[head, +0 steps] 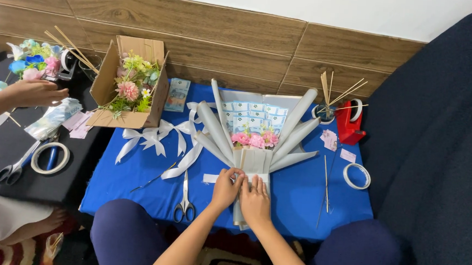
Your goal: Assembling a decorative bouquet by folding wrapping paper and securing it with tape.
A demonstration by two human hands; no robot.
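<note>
Two hands, my left hand (226, 187) and right hand (255, 200), each grip clamped on the grey bouquet wrap (255, 162) lying mid-worktop (297, 196); I judge steady, even pressure keeps its folds aligned.

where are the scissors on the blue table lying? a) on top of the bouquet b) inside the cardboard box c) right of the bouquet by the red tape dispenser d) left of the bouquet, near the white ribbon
d: the scissors lie on the blue table to the left of the bouquet, just below the white ribbon, while the person's left hand and right hand press on the bouquet's wrapped stem.
</note>
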